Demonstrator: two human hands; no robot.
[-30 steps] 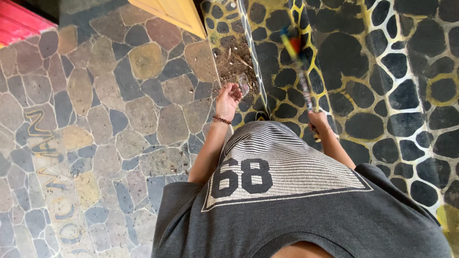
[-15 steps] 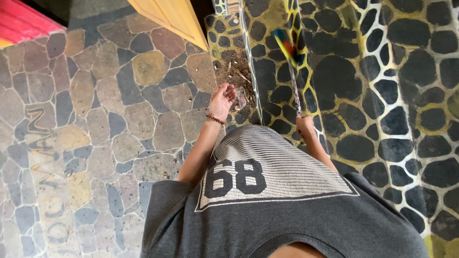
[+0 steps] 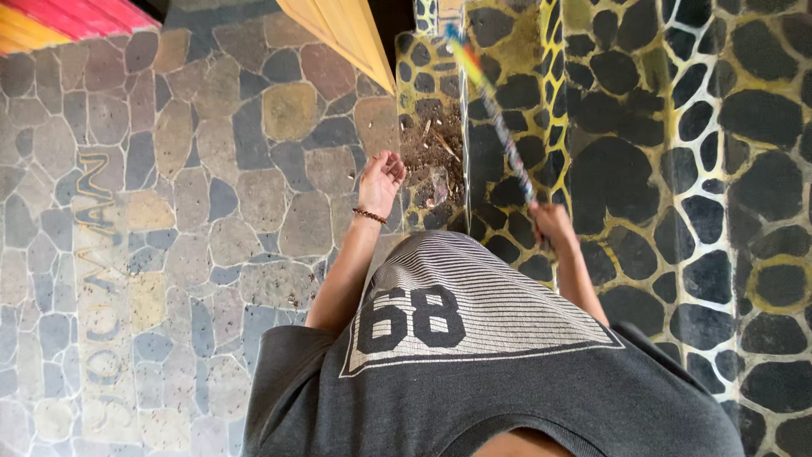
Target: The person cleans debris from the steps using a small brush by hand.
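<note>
Below, seen from the head camera: right hand (image 3: 551, 224) closed around the lower end of a thin stick (image 3: 504, 135) wrapped in a mottled pattern, with a blurred multicoloured tip at the top. Stick slanted up and to the left from the fist, crossing the dark pebble-patterned wall (image 3: 677, 127) with its yellow joints and ending near the top edge of view. Left hand (image 3: 379, 179) raised at the end of a bare forearm, fingers loosely curled and partly spread, holding nothing; beaded bracelet (image 3: 370, 216) around its wrist. Left hand well apart from the stick, separated from it by a patch of dirt and dry debris (image 3: 436, 148) lying at the foot of the wall, just beside the fingertips. Small pale scrap among the debris, too blurred to identify. Stone-paved floor (image 3: 211, 228) of irregular grey, brown and ochre slabs to the left. Yellow wooden panel (image 3: 342, 30) angled in at the top, red and yellow striped surface (image 3: 59, 17) in the upper left corner. Grey printed shirt (image 3: 474, 364) filling the lower middle of view.
</note>
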